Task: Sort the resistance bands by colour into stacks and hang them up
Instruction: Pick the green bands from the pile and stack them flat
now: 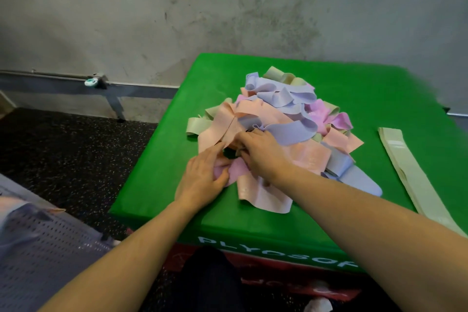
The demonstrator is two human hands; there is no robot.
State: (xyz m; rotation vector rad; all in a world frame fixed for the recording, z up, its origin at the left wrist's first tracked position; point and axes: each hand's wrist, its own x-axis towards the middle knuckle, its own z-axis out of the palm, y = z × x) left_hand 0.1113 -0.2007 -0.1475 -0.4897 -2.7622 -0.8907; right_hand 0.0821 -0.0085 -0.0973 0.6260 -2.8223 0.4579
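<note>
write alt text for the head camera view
Both hands, left hand and right hand, dig into a tangled pile of resistance bands, peach, lilac, pink and pale green, on a green plyo box. A flat pale green band stack lies apart to the right.

You're in a gym, by the look of it: green soft plyo box (157,180) w/ white lettering on its front (a red one under it), black speckled rubber floor (63,149), bare concrete wall (152,28), and a heap of resistance bands (286,132) on top.

A green plyo box (253,225) stands on speckled floor (63,139) against a grey wall (126,20).
</note>
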